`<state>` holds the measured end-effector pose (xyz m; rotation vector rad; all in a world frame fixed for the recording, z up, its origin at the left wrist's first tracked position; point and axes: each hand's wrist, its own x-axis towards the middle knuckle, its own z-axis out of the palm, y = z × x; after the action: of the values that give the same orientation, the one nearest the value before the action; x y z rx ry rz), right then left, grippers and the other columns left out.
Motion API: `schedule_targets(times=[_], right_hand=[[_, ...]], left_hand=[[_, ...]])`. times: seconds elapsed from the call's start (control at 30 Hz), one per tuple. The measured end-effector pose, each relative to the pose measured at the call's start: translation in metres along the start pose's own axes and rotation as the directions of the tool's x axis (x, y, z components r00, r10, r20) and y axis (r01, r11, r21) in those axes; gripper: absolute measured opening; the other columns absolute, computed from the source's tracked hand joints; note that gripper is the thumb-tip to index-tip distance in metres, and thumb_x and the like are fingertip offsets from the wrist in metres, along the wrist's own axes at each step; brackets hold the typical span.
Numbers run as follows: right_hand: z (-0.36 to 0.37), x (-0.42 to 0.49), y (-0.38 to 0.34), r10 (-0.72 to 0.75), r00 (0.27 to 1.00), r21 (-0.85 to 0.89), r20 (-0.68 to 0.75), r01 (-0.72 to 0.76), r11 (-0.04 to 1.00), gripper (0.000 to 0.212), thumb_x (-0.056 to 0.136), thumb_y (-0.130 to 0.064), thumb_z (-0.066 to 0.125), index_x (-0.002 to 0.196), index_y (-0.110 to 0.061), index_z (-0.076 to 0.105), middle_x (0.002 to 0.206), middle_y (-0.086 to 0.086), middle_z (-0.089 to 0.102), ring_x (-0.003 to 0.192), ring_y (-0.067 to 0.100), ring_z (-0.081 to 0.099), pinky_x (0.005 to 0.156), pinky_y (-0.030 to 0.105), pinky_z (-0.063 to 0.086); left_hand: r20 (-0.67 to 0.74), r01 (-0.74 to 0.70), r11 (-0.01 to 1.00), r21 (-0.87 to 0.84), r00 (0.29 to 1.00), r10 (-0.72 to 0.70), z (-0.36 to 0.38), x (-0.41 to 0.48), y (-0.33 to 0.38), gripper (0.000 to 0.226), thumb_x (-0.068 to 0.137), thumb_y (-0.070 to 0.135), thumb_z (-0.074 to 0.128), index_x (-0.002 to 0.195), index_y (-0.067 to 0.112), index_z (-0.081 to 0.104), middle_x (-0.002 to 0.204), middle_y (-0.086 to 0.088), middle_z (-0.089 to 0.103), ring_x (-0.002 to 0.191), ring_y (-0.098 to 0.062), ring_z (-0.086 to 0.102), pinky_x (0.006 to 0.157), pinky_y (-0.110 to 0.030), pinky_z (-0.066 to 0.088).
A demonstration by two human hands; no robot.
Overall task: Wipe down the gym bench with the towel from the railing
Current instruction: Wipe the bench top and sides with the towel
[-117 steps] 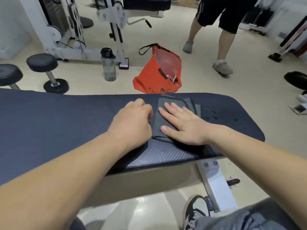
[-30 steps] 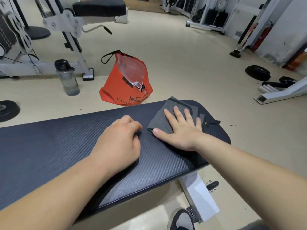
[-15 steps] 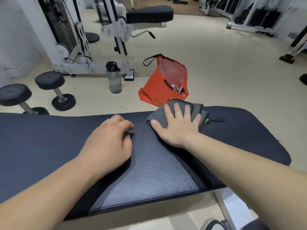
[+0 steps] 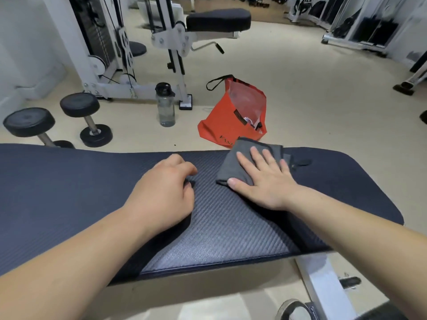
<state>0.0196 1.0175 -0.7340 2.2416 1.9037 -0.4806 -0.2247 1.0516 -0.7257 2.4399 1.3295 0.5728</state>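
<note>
The dark blue padded gym bench (image 4: 69, 192) runs across the view in front of me. A folded grey towel (image 4: 233, 165) lies on its far edge, right of centre. My right hand (image 4: 263, 181) presses flat on the towel with straight, spread fingers. My left hand (image 4: 161, 195) rests on the bench pad just left of the towel, its fingers curled under and holding nothing.
On the floor beyond the bench stand an orange bag (image 4: 233, 116), a clear water bottle (image 4: 165, 105) and two black dumbbells (image 4: 85, 118). A white cable machine (image 4: 138, 54) with a black seat stands behind them. The bench's white leg (image 4: 323, 289) is at lower right.
My right hand has slid the towel along the bench's far edge. The left hand stays curled on the pad. A person seen walking behind earlier is out of view.
</note>
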Motion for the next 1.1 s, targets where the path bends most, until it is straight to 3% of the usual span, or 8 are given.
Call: schedule_targets(times=[0.27, 0.37, 0.43, 0.6, 0.7, 0.87, 0.97, 1.1], right_hand=[[0.017, -0.067, -0.046, -0.309, 0.943, -0.090, 0.121, 0.321, 0.943, 0.097, 0.088, -0.085, 0.028, 0.158, -0.042, -0.024, 0.166, -0.002, -0.035, 0.150, 0.027, -0.039, 0.121, 0.059, -0.019], [0.009, -0.083, -0.051, -0.420, 0.907, -0.175, 0.036, 0.419, 0.891, 0.124, 0.070, -0.093, 0.052, 0.165, -0.029, 0.002, 0.171, 0.008, 0.005, 0.158, 0.033, 0.000, 0.127, 0.054, 0.004], [0.006, -0.087, -0.053, -0.461, 0.887, -0.283, -0.019, 0.437, 0.854, 0.129, 0.056, -0.084, 0.074, 0.157, -0.017, 0.029, 0.146, 0.008, 0.037, 0.134, 0.031, 0.037, 0.115, 0.047, 0.035], [-0.004, -0.088, -0.053, -0.526, 0.850, -0.337, -0.027, 0.488, 0.805, 0.091, 0.060, -0.061, 0.088, 0.131, -0.023, 0.047, 0.123, -0.003, 0.044, 0.110, 0.022, 0.045, 0.079, 0.036, 0.043], [-0.006, -0.091, -0.051, -0.571, 0.821, -0.289, -0.016, 0.543, 0.789, 0.062, 0.076, -0.045, 0.082, 0.126, -0.027, 0.049, 0.120, -0.005, 0.052, 0.109, 0.022, 0.053, 0.081, 0.037, 0.048], [-0.026, -0.099, -0.033, -0.479, 0.877, 0.244, 0.040, 0.456, 0.856, 0.023, 0.078, -0.023, 0.063, 0.100, -0.026, 0.070, 0.085, -0.002, 0.072, 0.074, 0.010, 0.063, 0.068, 0.029, 0.054], [-0.037, -0.097, -0.021, -0.369, 0.929, 0.705, -0.012, 0.270, 0.656, 0.016, 0.076, -0.014, 0.055, 0.085, -0.013, 0.068, 0.075, 0.014, 0.067, 0.067, 0.013, 0.057, 0.062, 0.033, 0.046], [-0.046, -0.091, -0.008, -0.265, 0.964, 0.991, -0.017, 0.052, 0.124, 0.026, 0.077, -0.011, 0.055, 0.098, -0.004, 0.070, 0.094, 0.014, 0.069, 0.087, 0.026, 0.064, 0.075, 0.037, 0.049]], left_hand=[[0.062, -0.039, 0.999, 0.032, 0.997, 0.037, 0.004, -0.007, 0.007, 0.030, 0.087, 0.022, 0.054, 0.114, 0.026, 0.067, 0.109, 0.006, 0.058, 0.100, -0.022, 0.061, 0.084, -0.043, 0.054], [0.064, -0.035, 0.999, 0.039, 0.997, 0.032, 0.004, -0.004, 0.010, 0.029, 0.087, 0.021, 0.054, 0.113, 0.026, 0.067, 0.108, 0.006, 0.057, 0.101, -0.022, 0.060, 0.085, -0.043, 0.054], [0.059, -0.030, 0.999, 0.033, 0.998, 0.028, 0.003, -0.003, 0.010, 0.029, 0.087, 0.021, 0.053, 0.113, 0.026, 0.066, 0.108, 0.007, 0.056, 0.102, -0.021, 0.059, 0.085, -0.042, 0.054], [0.072, -0.008, 1.000, 0.020, 0.997, 0.007, 0.002, -0.007, 0.011, 0.033, 0.089, 0.021, 0.052, 0.118, 0.027, 0.065, 0.112, 0.009, 0.055, 0.103, -0.018, 0.058, 0.086, -0.041, 0.053], [0.068, -0.014, 1.000, 0.018, 0.998, 0.013, -0.002, -0.013, 0.012, 0.034, 0.089, 0.021, 0.054, 0.121, 0.025, 0.065, 0.114, 0.008, 0.056, 0.103, -0.019, 0.059, 0.087, -0.041, 0.054], [0.072, -0.041, 0.999, -0.003, 0.997, 0.041, -0.004, -0.021, 0.009, 0.038, 0.086, 0.015, 0.054, 0.121, 0.024, 0.066, 0.118, 0.010, 0.058, 0.106, -0.016, 0.060, 0.091, -0.039, 0.053], [0.100, 0.089, 0.945, -0.316, 0.993, -0.061, -0.009, -0.020, 0.023, 0.041, 0.081, -0.001, 0.054, 0.108, 0.023, 0.073, 0.114, 0.010, 0.067, 0.103, -0.011, 0.064, 0.095, -0.037, 0.053], [0.341, 0.396, 0.378, -0.837, 0.917, -0.206, -0.030, -0.013, 0.048, 0.027, 0.089, 0.029, 0.057, 0.090, 0.014, 0.080, 0.096, -0.004, 0.078, 0.087, -0.023, 0.069, 0.088, -0.042, 0.049]])
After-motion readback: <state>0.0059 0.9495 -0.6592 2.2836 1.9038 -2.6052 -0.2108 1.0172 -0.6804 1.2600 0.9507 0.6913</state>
